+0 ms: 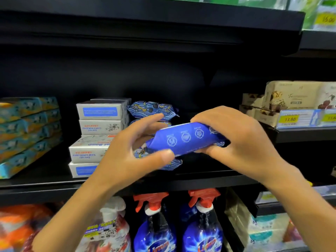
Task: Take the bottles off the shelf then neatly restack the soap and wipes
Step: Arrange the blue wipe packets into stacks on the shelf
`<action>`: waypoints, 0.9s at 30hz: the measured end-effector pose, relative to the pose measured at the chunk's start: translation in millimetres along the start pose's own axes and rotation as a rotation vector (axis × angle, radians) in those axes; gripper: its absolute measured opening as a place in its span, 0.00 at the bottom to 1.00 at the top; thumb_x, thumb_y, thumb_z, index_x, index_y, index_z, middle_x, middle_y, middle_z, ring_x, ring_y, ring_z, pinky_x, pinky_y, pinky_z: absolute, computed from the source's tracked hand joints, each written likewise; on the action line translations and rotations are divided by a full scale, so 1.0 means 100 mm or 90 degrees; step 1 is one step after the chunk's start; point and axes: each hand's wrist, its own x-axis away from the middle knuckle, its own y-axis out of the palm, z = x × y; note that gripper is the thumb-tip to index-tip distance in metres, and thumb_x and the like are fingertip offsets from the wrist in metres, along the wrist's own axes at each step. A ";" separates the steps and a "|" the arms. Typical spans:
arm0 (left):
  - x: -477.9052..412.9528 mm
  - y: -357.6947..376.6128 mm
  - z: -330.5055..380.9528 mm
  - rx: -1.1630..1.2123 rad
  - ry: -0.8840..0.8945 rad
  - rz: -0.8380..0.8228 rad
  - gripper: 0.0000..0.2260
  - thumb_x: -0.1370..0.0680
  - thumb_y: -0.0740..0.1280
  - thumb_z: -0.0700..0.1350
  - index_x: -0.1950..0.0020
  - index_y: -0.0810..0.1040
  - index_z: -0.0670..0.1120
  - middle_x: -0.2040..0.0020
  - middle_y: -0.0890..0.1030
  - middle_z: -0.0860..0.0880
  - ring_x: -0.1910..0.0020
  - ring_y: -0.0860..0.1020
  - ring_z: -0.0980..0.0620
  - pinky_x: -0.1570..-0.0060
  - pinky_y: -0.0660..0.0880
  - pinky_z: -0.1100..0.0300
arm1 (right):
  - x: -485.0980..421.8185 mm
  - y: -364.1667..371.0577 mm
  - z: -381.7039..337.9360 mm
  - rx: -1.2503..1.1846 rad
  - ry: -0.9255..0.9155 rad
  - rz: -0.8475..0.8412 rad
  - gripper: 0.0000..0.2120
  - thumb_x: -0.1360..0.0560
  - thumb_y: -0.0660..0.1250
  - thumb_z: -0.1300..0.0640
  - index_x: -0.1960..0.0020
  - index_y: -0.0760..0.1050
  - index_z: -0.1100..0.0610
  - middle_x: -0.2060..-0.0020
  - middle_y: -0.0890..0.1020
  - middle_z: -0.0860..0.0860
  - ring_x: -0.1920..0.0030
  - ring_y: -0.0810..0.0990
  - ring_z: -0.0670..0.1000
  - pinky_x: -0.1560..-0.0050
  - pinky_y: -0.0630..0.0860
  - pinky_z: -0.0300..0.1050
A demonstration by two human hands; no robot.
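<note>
A blue pack of wipes (183, 140) is held in front of the middle shelf, tilted, with white round icons on its side. My left hand (125, 157) grips its left end, thumb in front. My right hand (234, 139) grips its right end. Behind it stands a stack of blue patterned wipes packs (151, 108), partly hidden by my hands. To the left of that is a stack of white soap boxes (101, 115), several high, some printed upside down. Two blue spray bottles (154, 226) with red triggers stand on the shelf below.
Teal and orange boxes (27, 131) lean in a stack at the far left. Beige packs (291, 95) and a yellow price tag (290, 119) are at the right. The black shelf edge (200, 180) runs under my hands. A white pump bottle (109, 228) stands below left.
</note>
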 end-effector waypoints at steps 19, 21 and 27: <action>-0.05 -0.03 -0.05 -0.516 0.375 0.034 0.28 0.35 0.71 0.50 0.37 0.74 0.41 0.42 0.79 0.46 0.44 0.75 0.48 0.41 0.67 0.62 | -0.01 -0.06 -0.08 -0.171 0.271 -0.047 0.41 0.38 0.69 0.33 0.30 0.66 0.49 0.39 0.73 0.39 0.40 0.71 0.34 0.40 0.67 0.28; -0.05 -0.01 -0.10 -0.573 0.466 0.032 0.26 0.34 0.72 0.44 0.37 0.73 0.39 0.41 0.79 0.43 0.42 0.74 0.44 0.38 0.68 0.57 | -0.06 -0.07 -0.05 -0.276 0.344 -0.138 0.45 0.45 0.71 0.35 0.30 0.66 0.46 0.42 0.75 0.37 0.43 0.74 0.34 0.44 0.71 0.28; 0.01 0.00 -0.27 -0.617 0.543 0.068 0.25 0.31 0.72 0.37 0.35 0.71 0.43 0.37 0.77 0.44 0.39 0.73 0.43 0.40 0.71 0.49 | -0.07 -0.03 -0.11 -0.292 0.292 -0.159 0.19 0.40 0.79 0.51 0.51 0.79 0.49 0.58 0.82 0.41 0.58 0.80 0.40 0.59 0.74 0.30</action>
